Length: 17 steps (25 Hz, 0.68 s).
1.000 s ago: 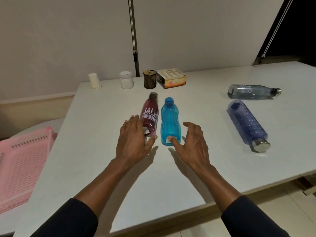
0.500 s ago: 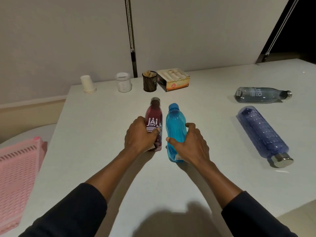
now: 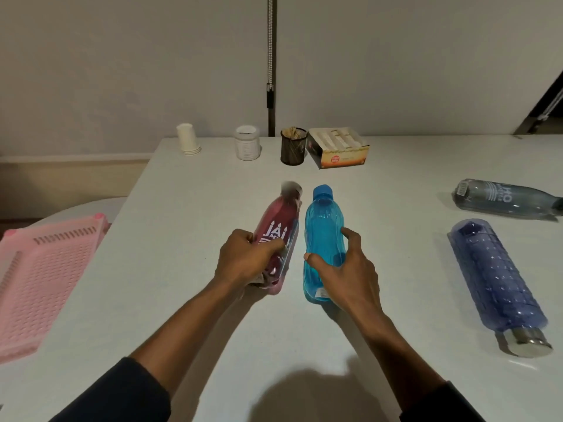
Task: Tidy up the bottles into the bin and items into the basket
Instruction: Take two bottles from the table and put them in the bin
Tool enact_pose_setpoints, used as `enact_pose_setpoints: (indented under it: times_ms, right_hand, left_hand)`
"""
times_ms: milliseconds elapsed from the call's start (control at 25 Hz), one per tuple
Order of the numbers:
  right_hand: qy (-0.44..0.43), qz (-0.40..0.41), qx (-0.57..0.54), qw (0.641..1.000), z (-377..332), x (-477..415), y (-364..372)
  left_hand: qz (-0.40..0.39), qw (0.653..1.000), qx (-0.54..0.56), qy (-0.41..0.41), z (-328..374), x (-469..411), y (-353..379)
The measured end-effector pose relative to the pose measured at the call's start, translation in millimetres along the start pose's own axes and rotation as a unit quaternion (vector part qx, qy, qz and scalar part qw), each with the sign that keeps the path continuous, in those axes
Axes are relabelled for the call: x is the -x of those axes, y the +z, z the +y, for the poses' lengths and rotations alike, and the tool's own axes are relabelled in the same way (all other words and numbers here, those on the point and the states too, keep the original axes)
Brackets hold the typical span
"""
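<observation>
Hands first: the left hand (image 3: pixel 243 257) is wrapped around the lower body of the maroon bottle (image 3: pixel 278 236), whose blurred cap end seems to be lifting off the worktop (image 3: pixel 189 208). The right hand (image 3: pixel 344 275) grasps the blue bottle (image 3: pixel 323 239) just beside it, which lies with its cap pointing far. Both grips sit near the bases, so a neck could swing and knock the other bottle, or smooth plastic could slip. Four bottles show: these two, a purple bottle (image 3: pixel 493 281) near right and a clear grey bottle (image 3: pixel 502 199) beyond it. One pink basket (image 3: pixel 42 269) sits left. Far off stand one stack of paper cups (image 3: pixel 187 138), one white jar (image 3: pixel 247 143), one mesh holder (image 3: pixel 294 146) and one carton (image 3: pixel 338 146). No bin is visible.
</observation>
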State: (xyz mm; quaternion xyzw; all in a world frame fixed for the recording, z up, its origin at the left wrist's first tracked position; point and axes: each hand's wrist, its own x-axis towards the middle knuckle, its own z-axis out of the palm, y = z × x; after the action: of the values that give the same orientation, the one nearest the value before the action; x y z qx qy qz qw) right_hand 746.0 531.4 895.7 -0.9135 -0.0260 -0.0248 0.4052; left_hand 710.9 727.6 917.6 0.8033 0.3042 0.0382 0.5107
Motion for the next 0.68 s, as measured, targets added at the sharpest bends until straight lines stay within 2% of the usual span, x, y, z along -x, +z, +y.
enact_pose_setpoints:
  times_ms: [240, 440, 680]
  right_hand:
    - [-0.105, -0.077, -0.033, 0.991, -15, 23, -18]
    - [-0.174, -0.206, -0.084, 0.959, -35, 57, -1]
    - [-0.24, -0.331, -0.102, 0.907, -65, 121, 24]
  left_hand:
    - [0.145, 0.988, 0.034, 0.04, -36, 71, -20]
    - [0.292, 0.954, 0.072, -0.019, -80, 151, -41]
    - [0.418, 0.902, 0.089, -0.065, -124, 237, -82]
